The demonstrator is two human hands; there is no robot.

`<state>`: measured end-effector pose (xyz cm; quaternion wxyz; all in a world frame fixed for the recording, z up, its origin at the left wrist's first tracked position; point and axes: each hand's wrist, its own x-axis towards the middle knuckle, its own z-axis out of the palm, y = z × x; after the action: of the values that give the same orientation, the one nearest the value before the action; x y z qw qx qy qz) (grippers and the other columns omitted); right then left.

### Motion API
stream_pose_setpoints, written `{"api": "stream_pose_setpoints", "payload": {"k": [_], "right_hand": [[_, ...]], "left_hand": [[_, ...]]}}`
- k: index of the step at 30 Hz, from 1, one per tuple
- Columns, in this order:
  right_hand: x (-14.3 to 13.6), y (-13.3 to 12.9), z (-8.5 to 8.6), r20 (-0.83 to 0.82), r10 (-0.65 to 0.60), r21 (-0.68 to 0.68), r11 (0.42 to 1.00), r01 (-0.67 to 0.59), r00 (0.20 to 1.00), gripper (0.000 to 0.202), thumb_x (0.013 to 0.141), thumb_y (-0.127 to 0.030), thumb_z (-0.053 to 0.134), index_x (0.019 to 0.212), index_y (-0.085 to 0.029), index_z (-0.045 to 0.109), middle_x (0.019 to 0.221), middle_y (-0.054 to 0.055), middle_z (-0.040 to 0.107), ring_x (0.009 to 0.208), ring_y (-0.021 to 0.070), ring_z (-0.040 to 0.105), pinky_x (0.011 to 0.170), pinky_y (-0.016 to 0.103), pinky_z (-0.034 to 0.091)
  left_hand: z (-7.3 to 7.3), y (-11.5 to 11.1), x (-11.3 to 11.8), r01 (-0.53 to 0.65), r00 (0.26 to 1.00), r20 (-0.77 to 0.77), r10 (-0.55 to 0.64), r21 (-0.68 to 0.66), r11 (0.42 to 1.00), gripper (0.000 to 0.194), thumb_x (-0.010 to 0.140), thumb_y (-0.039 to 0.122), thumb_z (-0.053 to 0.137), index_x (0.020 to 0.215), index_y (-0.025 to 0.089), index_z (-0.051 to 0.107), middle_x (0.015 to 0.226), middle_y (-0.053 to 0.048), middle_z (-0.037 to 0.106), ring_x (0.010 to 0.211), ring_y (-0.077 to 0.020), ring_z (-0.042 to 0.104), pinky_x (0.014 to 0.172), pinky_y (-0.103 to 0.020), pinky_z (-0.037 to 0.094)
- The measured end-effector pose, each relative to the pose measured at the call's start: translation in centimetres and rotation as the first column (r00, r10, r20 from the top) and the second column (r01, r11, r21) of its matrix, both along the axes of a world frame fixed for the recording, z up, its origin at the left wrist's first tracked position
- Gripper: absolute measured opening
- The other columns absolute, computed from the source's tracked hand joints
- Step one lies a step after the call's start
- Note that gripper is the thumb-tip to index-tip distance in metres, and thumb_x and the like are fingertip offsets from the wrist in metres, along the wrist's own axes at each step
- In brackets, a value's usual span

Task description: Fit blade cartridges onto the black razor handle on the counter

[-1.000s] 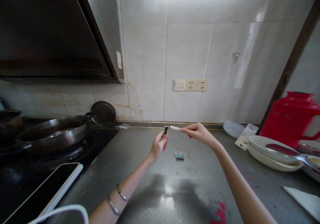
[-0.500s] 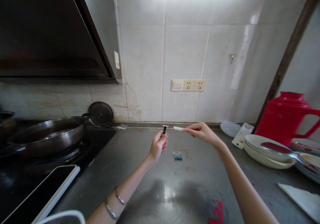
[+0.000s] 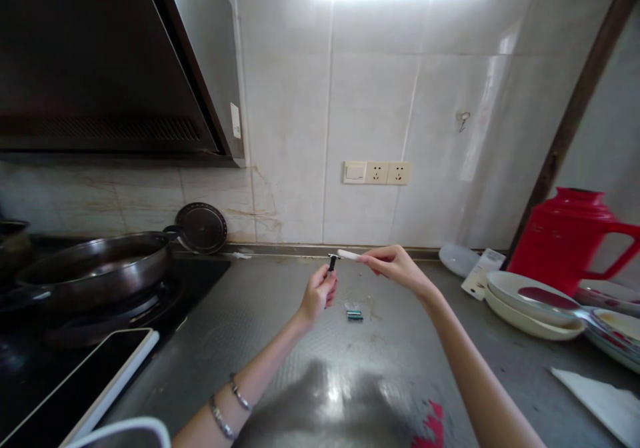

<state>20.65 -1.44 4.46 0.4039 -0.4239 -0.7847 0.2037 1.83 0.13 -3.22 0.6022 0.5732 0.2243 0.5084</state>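
My left hand (image 3: 319, 289) is closed around the black handle of a small T-shaped razor (image 3: 333, 262), its head pointing up. My right hand (image 3: 393, 266) pinches a slim white stick-like piece (image 3: 349, 255); its exact kind is unclear. The free end of that piece lies at the razor's head, seemingly touching it, though contact is hard to make out. Below both hands, a small teal-and-black razor cartridge pack (image 3: 355, 315) rests on the grey metal counter (image 3: 280, 395).
To the left are a frying pan (image 3: 100, 265) on the black stove and a large phone-like device (image 3: 75, 391). On the right stand a red thermos jug (image 3: 560, 241), stacked plates (image 3: 530, 325) and a white sheet (image 3: 600, 401). A range hood (image 3: 200, 55) overhangs the left side.
My right hand has moved left, bringing the white piece up to the razor's head; a gap showed between them before. My left hand has barely shifted.
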Motion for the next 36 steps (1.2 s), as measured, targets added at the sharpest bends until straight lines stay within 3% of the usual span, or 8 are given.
{"api": "stream_pose_setpoints", "payload": {"k": [6,11,16,22,26,36], "right_hand": [[0.7,0.6,-0.4,0.019,-0.016,-0.041,0.999,0.017,1.000,0.047,0.076,-0.053,0.052,0.058,-0.011,0.063,0.047,-0.003,0.036,0.046,0.0077,0.031,0.043,0.022,0.021],[0.4,0.3,-0.2,-0.014,-0.002,-0.050,0.999,0.001,1.000,0.046,0.079,-0.053,0.049,0.061,-0.012,0.062,0.046,-0.004,0.035,0.045,0.0073,0.030,0.044,0.022,0.021],[-0.8,-0.1,0.1,0.100,0.054,-0.023,0.998,-0.051,0.994,0.049,0.076,-0.053,0.052,0.048,-0.013,0.052,0.046,-0.004,0.033,0.046,0.0071,0.029,0.045,0.022,0.020],[-0.4,-0.4,0.5,0.029,-0.031,0.062,0.998,0.029,0.999,0.047,0.078,-0.053,0.050,0.058,-0.011,0.060,0.051,-0.003,0.033,0.050,0.0082,0.031,0.045,0.022,0.022],[-0.3,-0.8,0.7,0.116,0.009,0.036,0.999,-0.014,0.993,0.048,0.077,-0.054,0.050,0.057,-0.011,0.060,0.051,-0.003,0.034,0.050,0.0082,0.030,0.045,0.022,0.021],[-0.6,-0.8,0.5,0.082,-0.032,0.119,0.993,0.022,0.996,0.048,0.079,-0.052,0.049,0.064,-0.010,0.066,0.052,-0.002,0.037,0.051,0.0084,0.028,0.045,0.022,0.022]], "left_hand": [[0.1,0.1,-0.2,-0.008,1.000,0.030,0.008,0.000,1.000,0.036,0.074,0.049,0.057,0.070,0.019,0.036,0.050,0.010,0.026,0.038,-0.0028,0.018,0.034,-0.015,0.011],[0.2,0.3,-0.3,-0.020,0.999,0.030,0.021,-0.013,1.000,0.036,0.074,0.048,0.057,0.070,0.019,0.036,0.050,0.010,0.026,0.037,-0.0028,0.018,0.033,-0.015,0.012],[0.2,0.3,-0.3,-0.019,1.000,0.024,0.019,0.012,1.000,0.036,0.075,0.048,0.057,0.070,0.019,0.036,0.050,0.010,0.028,0.037,-0.0026,0.018,0.033,-0.014,0.012],[0.1,0.4,-0.4,-0.013,1.000,0.028,0.012,0.013,1.000,0.035,0.077,0.047,0.055,0.070,0.020,0.035,0.048,0.010,0.026,0.037,-0.0029,0.017,0.032,-0.014,0.012],[0.2,0.3,-0.3,-0.015,1.000,0.023,0.015,0.027,1.000,0.034,0.077,0.046,0.055,0.070,0.020,0.035,0.049,0.010,0.027,0.037,-0.0029,0.017,0.032,-0.014,0.012],[0.4,0.1,-0.2,-0.027,1.000,0.006,0.027,0.039,0.999,0.035,0.076,0.047,0.055,0.069,0.020,0.035,0.049,0.010,0.028,0.037,-0.0030,0.018,0.032,-0.014,0.013]]}}
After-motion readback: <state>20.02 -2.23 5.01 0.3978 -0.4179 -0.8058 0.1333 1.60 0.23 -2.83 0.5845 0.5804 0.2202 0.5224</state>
